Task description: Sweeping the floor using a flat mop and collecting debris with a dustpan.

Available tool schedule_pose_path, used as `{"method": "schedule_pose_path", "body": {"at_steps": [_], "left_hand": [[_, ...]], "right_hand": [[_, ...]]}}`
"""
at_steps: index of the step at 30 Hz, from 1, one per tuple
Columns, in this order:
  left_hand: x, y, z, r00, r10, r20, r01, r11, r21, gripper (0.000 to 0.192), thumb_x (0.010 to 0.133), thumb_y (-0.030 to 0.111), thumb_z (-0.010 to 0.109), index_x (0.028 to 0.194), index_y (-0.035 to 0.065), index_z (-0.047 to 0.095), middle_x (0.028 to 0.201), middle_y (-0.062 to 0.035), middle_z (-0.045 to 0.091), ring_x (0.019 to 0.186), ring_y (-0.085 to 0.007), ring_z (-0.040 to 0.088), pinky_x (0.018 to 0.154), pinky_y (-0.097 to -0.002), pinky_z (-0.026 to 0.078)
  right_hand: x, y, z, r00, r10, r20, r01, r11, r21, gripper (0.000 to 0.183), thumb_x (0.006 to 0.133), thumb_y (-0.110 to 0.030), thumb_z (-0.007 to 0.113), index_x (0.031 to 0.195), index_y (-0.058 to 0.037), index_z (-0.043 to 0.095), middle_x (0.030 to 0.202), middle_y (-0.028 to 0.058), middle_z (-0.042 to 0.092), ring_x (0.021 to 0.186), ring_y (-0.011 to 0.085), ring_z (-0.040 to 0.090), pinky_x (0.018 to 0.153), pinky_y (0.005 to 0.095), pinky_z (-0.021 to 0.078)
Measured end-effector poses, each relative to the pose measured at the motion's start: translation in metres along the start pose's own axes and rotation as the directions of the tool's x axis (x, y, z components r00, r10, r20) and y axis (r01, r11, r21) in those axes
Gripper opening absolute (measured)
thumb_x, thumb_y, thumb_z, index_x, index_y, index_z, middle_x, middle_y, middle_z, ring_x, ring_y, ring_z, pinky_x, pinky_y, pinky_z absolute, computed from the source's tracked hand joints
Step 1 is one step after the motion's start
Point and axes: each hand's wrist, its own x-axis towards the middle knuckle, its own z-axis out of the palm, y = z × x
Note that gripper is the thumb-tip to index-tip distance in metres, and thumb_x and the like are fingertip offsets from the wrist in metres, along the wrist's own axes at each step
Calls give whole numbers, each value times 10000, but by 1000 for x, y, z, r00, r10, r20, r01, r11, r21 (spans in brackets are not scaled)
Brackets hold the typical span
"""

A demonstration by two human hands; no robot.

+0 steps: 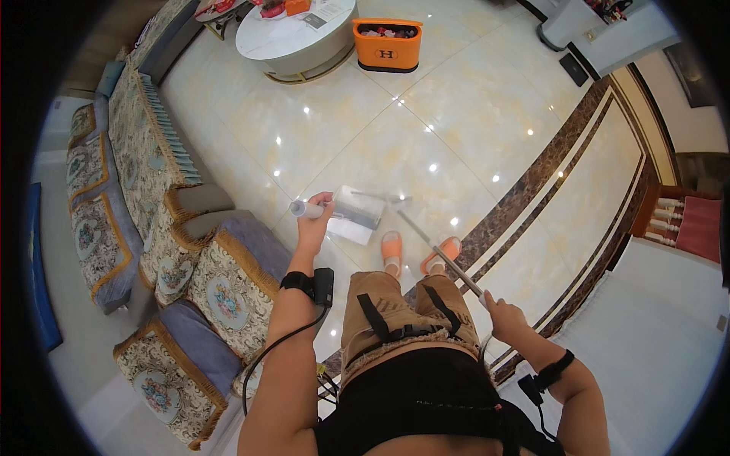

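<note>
My left hand [315, 223] is closed around the pale upright handle [307, 209] of a long-handled dustpan. The white and grey dustpan pan [365, 210] is low over the tiles ahead of my feet; I cannot tell whether it touches the floor. At my right side, my right hand [505, 320] grips the upper end of a metal broom pole [459, 273]. That pole slants down and forward past my right foot. Its broom head [393, 198] is blurred near the pan's far right edge. Any debris in the pan is too blurred to make out.
Orange slippers [392, 246] are on my feet. A sofa with floral covers [225, 296] runs along the left. Farther ahead stand a round white-topped coffee table [274, 43] and an orange bin [388, 55] holding rubbish. A white surface [644, 319] lies to my right.
</note>
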Motion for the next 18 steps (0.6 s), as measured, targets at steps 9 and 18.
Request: {"method": "schedule_pose_path", "body": {"at_steps": [9,18], "left_hand": [[-13,-4,-10,999,11,33,-12,999,39,205,805,87,628,1006,52,606,972,-31,566,920,-116,505,823,-237,398],[-60,-16,-6,989,79,-123,-67,993,100,210,813,124,632,999,35,594,987,-31,581,920,-122,516,815,-244,405]], "right_hand": [[-95,76,-44,963,101,-249,-110,994,-22,609,690,-23,551,1259,-222,463,855,108,571,748,306,598,652,402,481],[-15,206,-49,911,269,-312,-147,919,365,590,686,-154,629,1250,-107,461,1011,196,599,927,358,570,781,415,463]]}}
